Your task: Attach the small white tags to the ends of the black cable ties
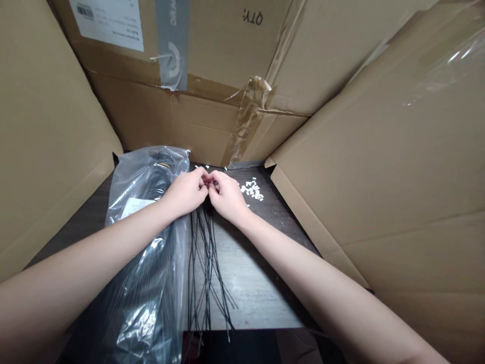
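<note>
My left hand (187, 192) and my right hand (227, 197) meet over the middle of the table, fingertips touching. The fingers of both are closed in a pinch, and whatever lies between them is too small and hidden to make out. From under the hands a loose bunch of thin black wires (206, 263) runs toward the table's near edge, some ends hanging past it. Small white pieces (253, 189) lie scattered just right of my right hand. Beneath my left forearm is a clear plastic bag (151, 283) full of long black wires, with a white label (136, 206).
A dark wood-grain table (257, 288) carries everything. Cardboard encloses it: a taped box (215, 111) at the back, a panel (49, 126) on the left and another (390, 167) on the right. The table's near edge shows at the bottom.
</note>
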A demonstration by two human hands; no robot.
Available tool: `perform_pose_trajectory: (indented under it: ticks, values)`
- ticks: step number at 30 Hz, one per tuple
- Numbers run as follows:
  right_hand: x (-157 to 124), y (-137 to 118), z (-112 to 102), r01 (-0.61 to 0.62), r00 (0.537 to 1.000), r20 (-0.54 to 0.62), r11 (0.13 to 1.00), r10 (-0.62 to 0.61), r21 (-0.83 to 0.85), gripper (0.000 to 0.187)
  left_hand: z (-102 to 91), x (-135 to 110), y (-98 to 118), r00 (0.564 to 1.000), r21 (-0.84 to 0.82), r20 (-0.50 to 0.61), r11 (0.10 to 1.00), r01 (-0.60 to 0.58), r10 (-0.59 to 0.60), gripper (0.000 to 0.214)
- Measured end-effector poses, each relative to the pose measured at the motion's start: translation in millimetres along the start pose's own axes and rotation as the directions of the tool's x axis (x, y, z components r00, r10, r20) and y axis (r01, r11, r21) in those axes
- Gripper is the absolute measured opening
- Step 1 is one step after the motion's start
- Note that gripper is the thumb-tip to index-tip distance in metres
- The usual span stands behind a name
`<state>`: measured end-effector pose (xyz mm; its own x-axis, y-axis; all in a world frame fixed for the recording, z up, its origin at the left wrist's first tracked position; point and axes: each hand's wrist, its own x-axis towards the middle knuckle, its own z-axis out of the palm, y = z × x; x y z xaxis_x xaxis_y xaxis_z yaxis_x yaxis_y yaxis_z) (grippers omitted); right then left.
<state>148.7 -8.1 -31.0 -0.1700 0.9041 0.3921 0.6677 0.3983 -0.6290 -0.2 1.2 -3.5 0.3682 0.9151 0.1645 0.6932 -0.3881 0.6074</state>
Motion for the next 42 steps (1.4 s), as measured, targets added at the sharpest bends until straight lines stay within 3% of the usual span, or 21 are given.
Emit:
perform_pose_trajectory:
  ticks: [42]
  values:
    - [0.1, -1.3, -1.0, 0.002, 1.0, -0.004, 1.0, -0.002, 0.014, 0.017, -2.0, -0.8, 1.0, 1.0, -0.004, -0.003, 1.0, -0.016, 0.016, 0.015]
